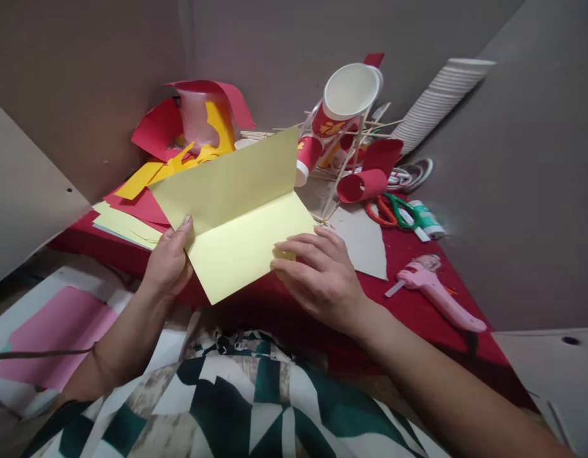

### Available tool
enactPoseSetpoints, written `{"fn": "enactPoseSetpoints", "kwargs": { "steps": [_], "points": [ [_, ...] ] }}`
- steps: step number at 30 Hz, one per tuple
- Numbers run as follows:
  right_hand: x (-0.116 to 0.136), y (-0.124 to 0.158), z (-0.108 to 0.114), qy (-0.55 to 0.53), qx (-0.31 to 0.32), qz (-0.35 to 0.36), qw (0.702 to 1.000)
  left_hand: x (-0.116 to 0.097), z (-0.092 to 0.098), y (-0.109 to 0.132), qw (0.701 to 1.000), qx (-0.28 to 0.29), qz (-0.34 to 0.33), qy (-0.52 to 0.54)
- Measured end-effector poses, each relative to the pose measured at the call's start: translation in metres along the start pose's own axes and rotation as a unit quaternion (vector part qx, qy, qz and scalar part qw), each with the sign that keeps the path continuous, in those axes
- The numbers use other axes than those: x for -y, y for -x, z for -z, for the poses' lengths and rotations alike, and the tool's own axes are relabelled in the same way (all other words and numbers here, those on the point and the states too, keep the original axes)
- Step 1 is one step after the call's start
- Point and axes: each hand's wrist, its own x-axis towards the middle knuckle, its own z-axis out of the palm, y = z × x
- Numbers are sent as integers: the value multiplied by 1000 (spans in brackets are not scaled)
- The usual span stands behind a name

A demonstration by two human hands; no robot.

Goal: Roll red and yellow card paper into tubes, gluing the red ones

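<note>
A pale yellow sheet of paper (246,235), creased across the middle and half unfolded, is held up in front of the table's edge. My left hand (172,254) grips its left side near the crease, thumb on top and the other fingers behind. At the lower right edge, my right hand (320,273) has its fingers bent over the paper, pinching it; the thumb is mostly hidden. Just beyond the sheet stands a construction of red-and-white paper cups (327,124) and thin wooden sticks (344,168).
Right of the paper lie a grey cardboard piece (361,238), scissors (392,210), a red paper roll (363,186) and a pink glue gun (440,296). A tall stack of white cups (441,102) leans against the wall. Yellow paper scraps (141,180) lie at left on the red cloth (418,343).
</note>
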Motion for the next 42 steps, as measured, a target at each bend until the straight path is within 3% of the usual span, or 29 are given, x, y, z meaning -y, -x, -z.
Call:
{"fn": "enactPoseSetpoints", "kwargs": {
  "steps": [3,5,7,11,13,16,19,23,27,31,34,40,42],
  "points": [
    [-6,2,5,-59,-12,-67,996,2,1,-4,1000,-15,-8,11],
    [-13,1,8,-92,-61,-156,982,4,4,-6,1000,-18,-6,1],
    [-21,-2,8,-136,-95,-267,949,7,7,-7,1000,-21,-7,-20],
    [-39,-15,3,-267,-87,-427,860,11,13,-8,999,-8,0,-32],
    [-43,-21,0,-351,-49,-466,811,11,13,-7,999,4,12,-29],
    [-43,-28,-4,-473,31,-521,710,8,11,-6,999,5,21,-46],
    [-40,-30,-7,-516,42,-576,633,4,11,-8,999,11,24,-33],
    [-42,-32,-11,-517,27,-609,601,1,19,-12,996,80,35,-24],
    [-46,-37,-11,-519,23,-637,570,-3,25,-14,977,142,105,-118],
    [-48,-42,-10,-536,20,-628,564,-6,24,-17,984,94,91,-123],
    [-50,-43,-11,-556,10,-617,557,-8,21,-22,980,68,139,-122],
    [-51,-35,-17,-571,7,-620,538,-9,16,-29,984,83,124,-98],
    [-51,-32,-17,-569,4,-627,532,-8,16,-29,981,87,150,-92]
  ]
}}
